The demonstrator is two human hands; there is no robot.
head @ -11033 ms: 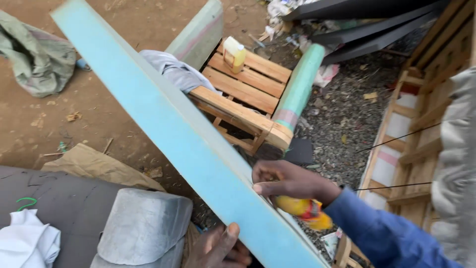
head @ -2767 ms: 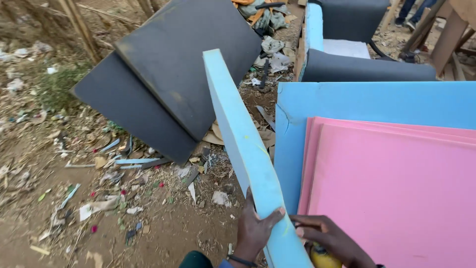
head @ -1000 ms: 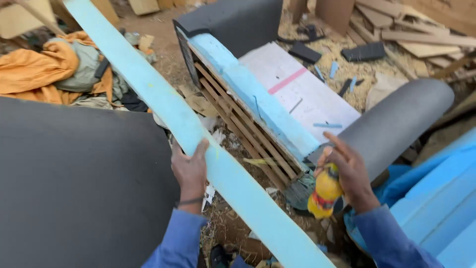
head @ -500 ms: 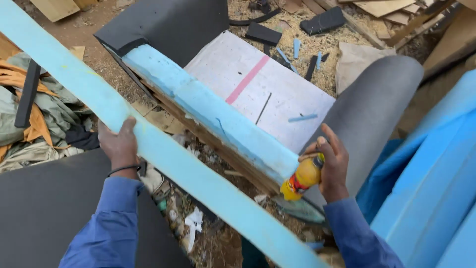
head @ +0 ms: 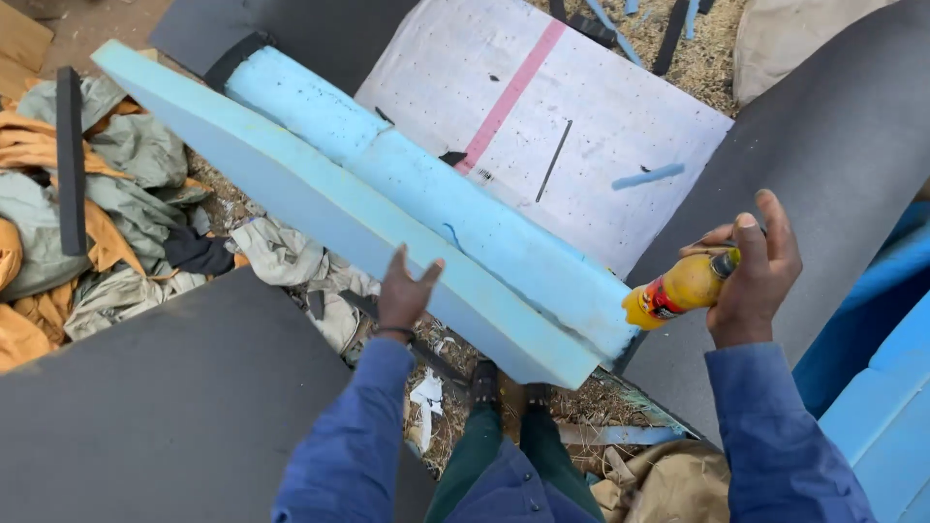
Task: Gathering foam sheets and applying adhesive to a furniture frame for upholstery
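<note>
While I look down past my blue sleeves, the far left shows a heap of orange and grey-green cloth (head: 87, 194) on the ground, with a narrow dark strip (head: 70, 160) lying upright across it. Below that heap a big dark grey foam sheet (head: 165, 407) fills the lower left corner. Next comes the long light-blue foam plank (head: 320, 203), running from the upper left down toward the middle, its cut end just above my feet. My left hand (head: 405, 291) presses against the near edge of that plank with fingers spread and open, palm flat on the foam rather than wrapped around it. Right behind the plank, touching it along its length, lies a thicker rounded blue foam roll (head: 455, 208) fixed along the edge of a furniture frame. Beyond the roll is a white board (head: 601, 126) with a pink stripe, a thin dark line and a small blue scrap on it. Under the plank's end I see straw, rags and my dark shoes. Further right my right hand (head: 751, 276) is closed around a yellow bottle (head: 678, 291), held on its side with its base pointing at the roll's end, just beside it. Behind that hand rises a large dark grey foam slab (head: 833, 145), and bright blue foam sheets (head: 882, 387) stand at the right edge
</note>
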